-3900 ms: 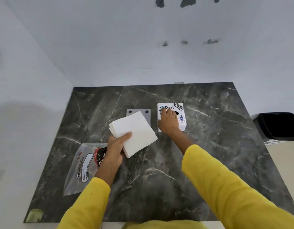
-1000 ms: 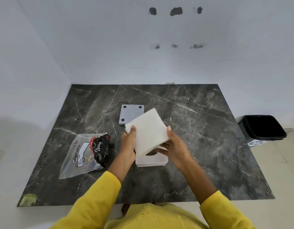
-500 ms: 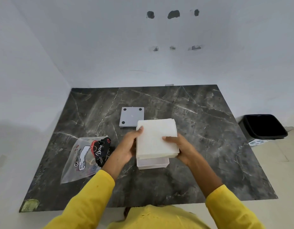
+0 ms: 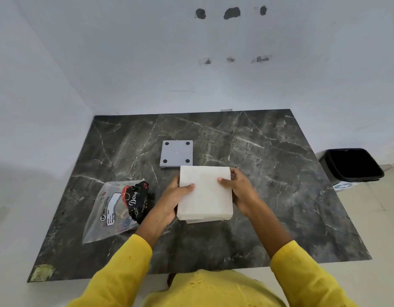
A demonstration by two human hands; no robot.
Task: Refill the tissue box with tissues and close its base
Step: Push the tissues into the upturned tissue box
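Note:
A square stack of white tissues [image 4: 205, 192] lies flat over the white tissue box [image 4: 197, 221], hiding it except for a thin strip at the near edge. My left hand [image 4: 175, 197] grips the stack's left side with the thumb on top. My right hand [image 4: 240, 191] grips its right side the same way. The grey square base [image 4: 176, 153], with a black pad at each corner, lies on the table just beyond the stack, apart from it.
A clear plastic bag [image 4: 115, 210] with a black printed wrapper inside lies left of my left hand. The dark marble table [image 4: 269, 151] meets white walls at the back and left. A black bin [image 4: 352, 163] stands on the floor to the right.
Both hands have squared the tissue stack and lowered it flat over the open box, which now shows less than half a second ago. The grey base and the bag have not moved.

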